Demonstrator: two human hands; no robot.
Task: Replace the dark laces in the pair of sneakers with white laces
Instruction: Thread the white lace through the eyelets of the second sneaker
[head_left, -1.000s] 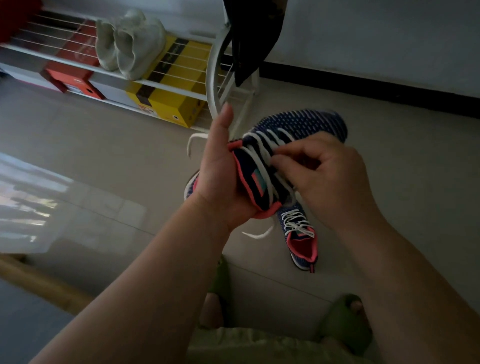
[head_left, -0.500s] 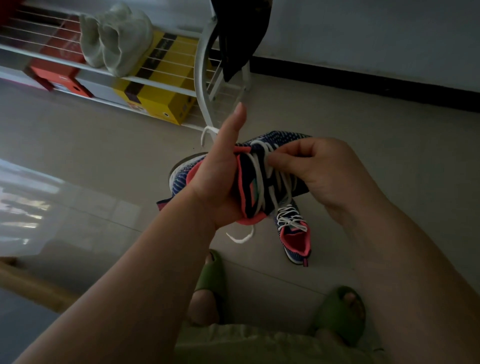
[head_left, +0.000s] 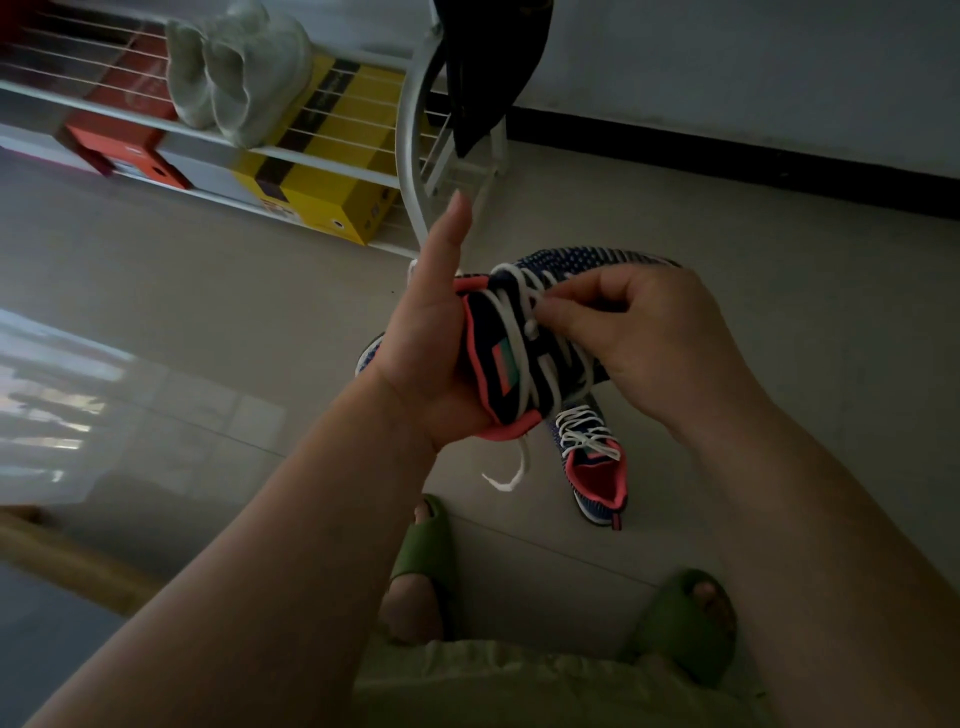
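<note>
My left hand (head_left: 426, 353) holds a navy knit sneaker (head_left: 566, 270) with a coral collar up in the air, thumb pointing up, fingers hidden behind the shoe. A white lace (head_left: 511, 332) runs through its eyelets, and one loose end dangles below the collar. My right hand (head_left: 644, 343) pinches the white lace near the middle eyelets. The second sneaker (head_left: 592, 467) of the pair stands on the floor below, laced in white.
A white wire shoe rack (head_left: 410, 171) stands at the back left with pale shoes (head_left: 234, 67), a yellow box (head_left: 332, 171) and a red box (head_left: 130, 140). A dark garment (head_left: 483, 67) hangs from it. My feet in green slippers (head_left: 680, 623) are below.
The held sneaker stays between my hands while my right fingers shift along the laces. The view has tilted slightly, so the rack sits a little differently in the picture.
</note>
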